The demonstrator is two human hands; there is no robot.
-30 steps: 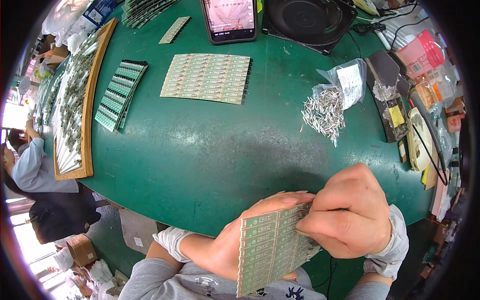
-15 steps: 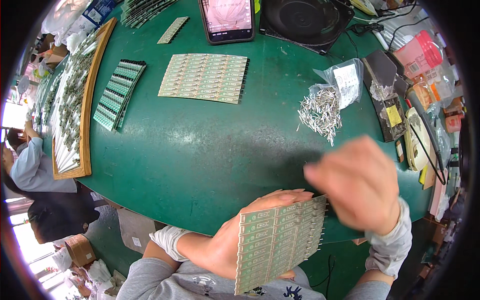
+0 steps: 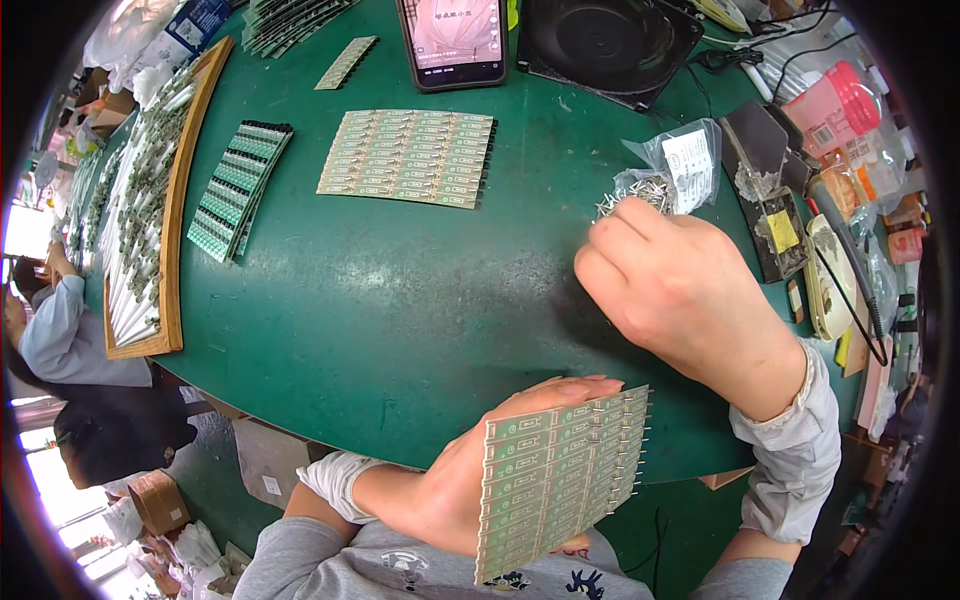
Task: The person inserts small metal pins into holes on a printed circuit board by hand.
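Since half a second ago the right hand [image 3: 668, 290] reaches to the metal pins [image 3: 638, 190], fingers curled, grip hidden, while the left hand [image 3: 470, 480] clasps the tilted circuit panel [image 3: 560, 475] above the bench [image 3: 400, 290] edge, where loose pins may slide out.

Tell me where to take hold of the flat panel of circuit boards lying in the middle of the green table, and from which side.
Judging by its pose, take the flat panel of circuit boards by its near long edge, coming from the person's side. It lies flat on the green table, and that edge faces bare tabletop. The phone crowds the far edge.
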